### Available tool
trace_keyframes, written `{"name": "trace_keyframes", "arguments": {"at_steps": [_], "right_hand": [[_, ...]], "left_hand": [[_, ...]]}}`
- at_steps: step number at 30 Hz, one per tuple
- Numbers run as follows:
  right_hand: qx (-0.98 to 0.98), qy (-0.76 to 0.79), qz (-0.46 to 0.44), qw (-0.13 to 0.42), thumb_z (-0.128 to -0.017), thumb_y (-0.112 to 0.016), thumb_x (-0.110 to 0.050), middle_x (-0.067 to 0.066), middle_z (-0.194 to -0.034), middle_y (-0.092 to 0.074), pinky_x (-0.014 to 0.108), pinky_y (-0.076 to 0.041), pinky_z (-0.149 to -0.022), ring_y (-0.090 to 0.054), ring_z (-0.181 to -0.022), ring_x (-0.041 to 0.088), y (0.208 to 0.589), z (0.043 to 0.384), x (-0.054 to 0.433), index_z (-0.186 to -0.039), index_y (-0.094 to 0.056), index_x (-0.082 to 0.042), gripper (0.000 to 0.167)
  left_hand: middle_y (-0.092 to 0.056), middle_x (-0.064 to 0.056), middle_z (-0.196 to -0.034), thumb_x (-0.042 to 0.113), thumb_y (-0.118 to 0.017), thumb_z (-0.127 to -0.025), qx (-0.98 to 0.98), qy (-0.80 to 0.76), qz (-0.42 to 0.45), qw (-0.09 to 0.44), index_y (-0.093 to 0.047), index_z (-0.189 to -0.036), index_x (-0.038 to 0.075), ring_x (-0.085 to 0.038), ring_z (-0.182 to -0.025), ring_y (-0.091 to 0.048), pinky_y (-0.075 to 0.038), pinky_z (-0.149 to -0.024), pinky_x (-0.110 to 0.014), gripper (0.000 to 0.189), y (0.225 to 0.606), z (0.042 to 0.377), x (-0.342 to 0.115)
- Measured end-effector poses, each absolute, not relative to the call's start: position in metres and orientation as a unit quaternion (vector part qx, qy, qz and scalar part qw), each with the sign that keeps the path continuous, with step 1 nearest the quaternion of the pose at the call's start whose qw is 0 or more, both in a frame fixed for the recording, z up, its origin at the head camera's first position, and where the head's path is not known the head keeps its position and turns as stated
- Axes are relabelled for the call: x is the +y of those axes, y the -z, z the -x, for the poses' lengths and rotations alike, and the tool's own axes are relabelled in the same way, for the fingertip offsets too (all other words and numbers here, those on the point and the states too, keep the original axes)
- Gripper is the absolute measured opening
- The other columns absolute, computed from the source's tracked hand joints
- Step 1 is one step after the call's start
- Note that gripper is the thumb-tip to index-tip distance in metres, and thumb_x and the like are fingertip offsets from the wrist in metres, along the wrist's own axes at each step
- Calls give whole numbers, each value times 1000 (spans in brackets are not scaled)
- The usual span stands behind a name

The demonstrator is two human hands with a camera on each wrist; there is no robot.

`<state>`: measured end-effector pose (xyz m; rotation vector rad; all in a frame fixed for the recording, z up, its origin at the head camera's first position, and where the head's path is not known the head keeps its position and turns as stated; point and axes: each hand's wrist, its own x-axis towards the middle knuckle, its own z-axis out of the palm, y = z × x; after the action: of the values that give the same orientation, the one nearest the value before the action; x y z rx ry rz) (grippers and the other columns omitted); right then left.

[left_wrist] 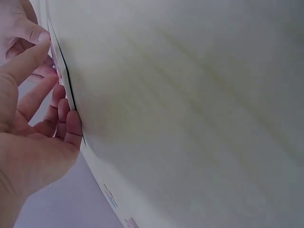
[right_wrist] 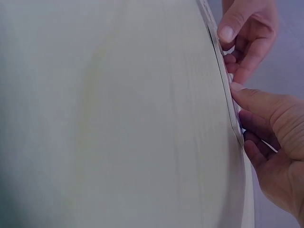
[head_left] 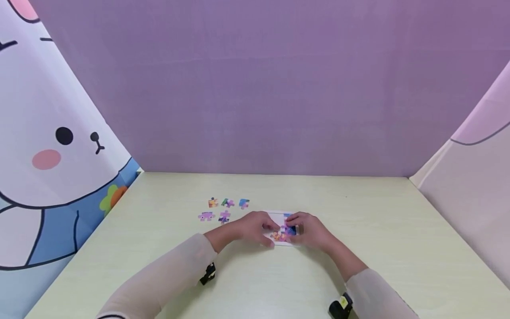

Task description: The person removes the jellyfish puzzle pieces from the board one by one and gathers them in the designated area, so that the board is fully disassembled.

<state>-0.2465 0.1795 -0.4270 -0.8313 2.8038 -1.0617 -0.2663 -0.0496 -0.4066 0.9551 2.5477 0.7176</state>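
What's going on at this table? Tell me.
A person is working on a small jigsaw, with the left hand and right hand both at its white board. Some coloured pieces lie on the board, toward its right and near sides; part of it is bare. Five loose pieces lie on the table, beyond the left hand.

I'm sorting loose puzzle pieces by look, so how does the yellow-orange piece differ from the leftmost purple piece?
The yellow-orange piece is mostly warm-coloured, while the leftmost purple piece is mainly pinkish purple. The purple one looks wider from side to side; the yellow-orange one is more compact. The yellow-orange one lies in the farther row, the purple one in the nearer. Both lie on the table, apart from the puzzle board.
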Motion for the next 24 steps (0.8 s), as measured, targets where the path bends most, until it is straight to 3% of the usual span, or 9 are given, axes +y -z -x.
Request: {"name": "trace_keyframes", "arguments": {"at_steps": [10,24], "right_hand": [[898,351,261,49,-80,-81,-10,10,-125,-61,55,-38,-102,-50,-122,36,429,250,184,-114,-71,1,37],[884,381,261,72,-80,-79,-4,11,-130,-58,55,-37,-104,-45,-127,39,436,256,189,-116,-70,0,37]], "left_hand": [[-64,8,-95,16,-81,-81,894,-243,-338,166,-75,-104,12,-8,-88,-53,-45,-81,-23,24,402,270,-46],[-61,4,-84,9,-83,-77,883,-295,-319,178,-70,-97,11,-8,-77,-53,-47,-72,-21,25,411,275,-44]]}}
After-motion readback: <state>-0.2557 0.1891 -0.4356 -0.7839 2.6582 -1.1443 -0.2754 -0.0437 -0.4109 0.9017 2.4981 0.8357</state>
